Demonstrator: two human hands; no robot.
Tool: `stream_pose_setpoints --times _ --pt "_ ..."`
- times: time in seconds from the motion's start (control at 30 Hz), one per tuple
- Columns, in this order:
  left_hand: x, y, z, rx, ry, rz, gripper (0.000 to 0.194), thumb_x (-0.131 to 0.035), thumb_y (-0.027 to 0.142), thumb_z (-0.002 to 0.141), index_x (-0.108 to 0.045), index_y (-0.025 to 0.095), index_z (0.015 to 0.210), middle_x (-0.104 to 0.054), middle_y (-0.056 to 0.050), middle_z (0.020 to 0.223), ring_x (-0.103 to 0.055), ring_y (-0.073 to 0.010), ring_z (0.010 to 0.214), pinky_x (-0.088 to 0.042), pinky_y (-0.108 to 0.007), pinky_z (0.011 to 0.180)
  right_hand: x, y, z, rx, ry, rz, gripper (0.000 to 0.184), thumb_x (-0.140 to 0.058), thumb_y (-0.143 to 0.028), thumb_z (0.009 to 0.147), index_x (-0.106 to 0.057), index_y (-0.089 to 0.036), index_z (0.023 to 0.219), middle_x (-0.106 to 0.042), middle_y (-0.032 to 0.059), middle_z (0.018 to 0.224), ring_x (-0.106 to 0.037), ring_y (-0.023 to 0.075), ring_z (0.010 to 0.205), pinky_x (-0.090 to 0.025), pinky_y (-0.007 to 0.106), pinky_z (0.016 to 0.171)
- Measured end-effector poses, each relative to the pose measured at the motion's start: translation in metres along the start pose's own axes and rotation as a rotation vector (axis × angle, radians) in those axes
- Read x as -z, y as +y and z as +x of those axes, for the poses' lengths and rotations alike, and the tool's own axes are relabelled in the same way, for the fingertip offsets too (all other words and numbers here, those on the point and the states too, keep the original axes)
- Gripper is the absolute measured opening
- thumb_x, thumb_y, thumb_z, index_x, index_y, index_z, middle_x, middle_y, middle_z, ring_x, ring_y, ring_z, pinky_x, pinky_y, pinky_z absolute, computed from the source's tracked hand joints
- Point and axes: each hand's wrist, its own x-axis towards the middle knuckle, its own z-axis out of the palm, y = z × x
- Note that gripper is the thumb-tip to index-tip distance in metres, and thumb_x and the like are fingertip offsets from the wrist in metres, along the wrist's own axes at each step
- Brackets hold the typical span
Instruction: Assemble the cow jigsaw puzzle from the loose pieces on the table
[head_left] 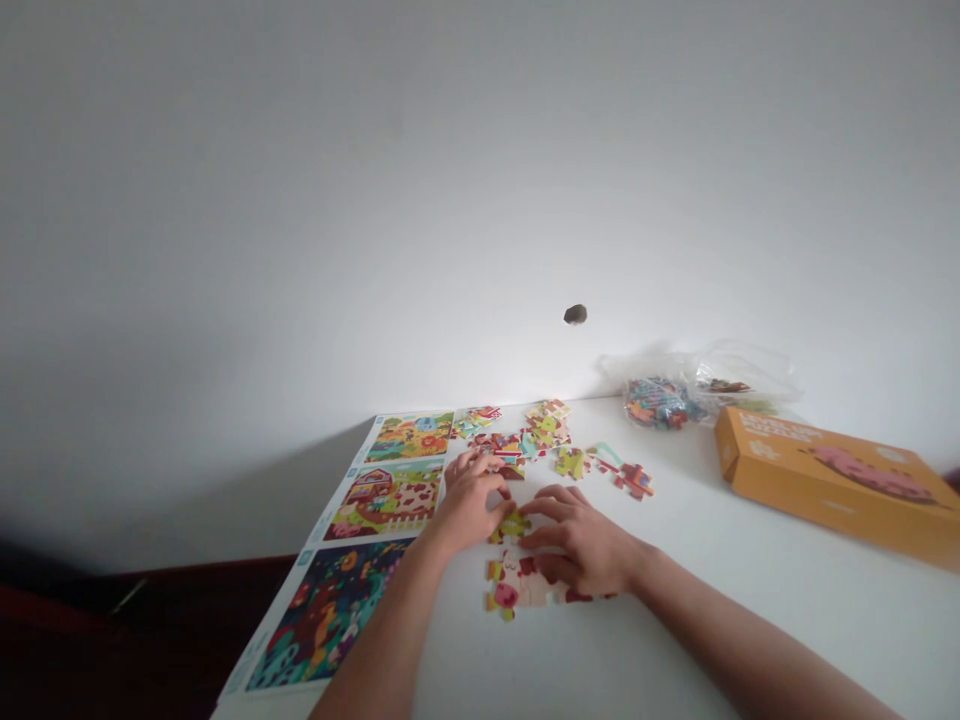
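Note:
A yellow-green jigsaw puzzle piece (511, 526) lies on the white table between my two hands. My left hand (471, 500) is bent over it, thumb against its upper edge, other fingers curled close to the loose pieces behind. From the other side, my right hand (581, 540) reaches in with its fingers spread, the fingertips at the piece's right edge. Just below is a joined strip of puzzle (531, 588) showing a cow with a pink snout. My right hand covers part of that strip.
Loose puzzle pieces (547, 425) lie behind my hands, with a few more (636, 480) to the right. A printed picture sheet (311, 545) runs along the left table edge. Clear bags of pieces (660, 400) and an orange puzzle box (832, 480) stand at the right, before the white wall.

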Motion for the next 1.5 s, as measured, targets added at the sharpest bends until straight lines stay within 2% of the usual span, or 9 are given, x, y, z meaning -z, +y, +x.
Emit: stream_pose_setpoints --times 0.2,0.43,0.63,0.83,0.93,1.17,1.5 --pt "-0.001 0.001 0.001 0.017 0.017 0.002 0.011 -0.064 0.023 0.081 -0.071 0.025 0.073 -0.063 -0.002 0.122 -0.044 -0.0295 0.121 -0.033 -0.051 0.105 0.000 0.001 0.000 -0.013 -0.013 -0.021 0.033 -0.062 -0.030 0.087 -0.069 -0.037 0.118 -0.059 0.0000 0.134 -0.042 0.0283 0.124 -0.036 0.046 0.104" --pt "-0.003 0.001 0.000 0.057 -0.039 0.031 0.006 -0.064 0.027 0.081 -0.070 0.025 0.079 -0.057 -0.002 0.129 -0.040 -0.0323 0.124 -0.032 -0.055 0.105 -0.001 0.002 0.000 -0.023 0.000 -0.008 0.031 -0.063 -0.029 0.087 -0.070 -0.036 0.116 -0.061 0.0007 0.131 -0.045 0.0275 0.122 -0.038 0.046 0.102" --pt "-0.002 0.005 -0.002 0.053 -0.035 0.086 0.005 -0.066 0.028 0.079 -0.068 0.024 0.077 -0.055 -0.004 0.129 -0.037 -0.0340 0.127 -0.028 -0.058 0.107 -0.003 0.002 0.000 -0.015 0.024 0.010 0.028 -0.063 -0.028 0.088 -0.071 -0.034 0.114 -0.064 0.0006 0.126 -0.046 0.0269 0.120 -0.039 0.044 0.100" --pt "-0.003 0.004 -0.001 0.062 -0.055 0.076 0.008 -0.073 0.029 0.074 -0.068 0.025 0.077 -0.054 -0.004 0.129 -0.036 -0.0354 0.128 -0.027 -0.059 0.107 -0.010 0.007 0.004 0.012 0.097 -0.022 0.014 -0.062 -0.029 0.091 -0.073 -0.025 0.097 -0.070 0.0047 0.105 -0.052 0.0238 0.106 -0.041 0.038 0.092" --pt "-0.004 0.004 -0.001 0.059 -0.042 0.073 0.010 -0.075 0.030 0.074 -0.067 0.025 0.078 -0.054 -0.003 0.129 -0.036 -0.0344 0.127 -0.027 -0.059 0.108 -0.013 0.009 0.007 0.004 0.138 -0.049 0.014 -0.059 -0.027 0.094 -0.071 -0.021 0.090 -0.070 0.0051 0.095 -0.053 0.0219 0.099 -0.041 0.036 0.088" --pt "-0.007 0.003 -0.001 0.022 -0.025 0.057 0.010 -0.076 0.027 0.072 -0.068 0.025 0.078 -0.052 -0.002 0.135 -0.032 -0.0348 0.131 -0.023 -0.060 0.110 -0.015 0.008 0.014 -0.006 0.152 -0.091 0.017 -0.055 -0.027 0.097 -0.067 -0.020 0.088 -0.068 0.0042 0.084 -0.052 0.0207 0.093 -0.039 0.034 0.083" --pt "-0.005 0.003 -0.001 -0.003 0.008 0.063 0.006 -0.070 0.029 0.077 -0.068 0.024 0.075 -0.054 -0.002 0.133 -0.034 -0.0337 0.130 -0.025 -0.058 0.110 -0.021 0.010 0.014 0.031 0.144 -0.083 0.012 -0.055 -0.023 0.096 -0.067 -0.020 0.093 -0.066 0.0054 0.086 -0.051 0.0202 0.089 -0.038 0.033 0.080"
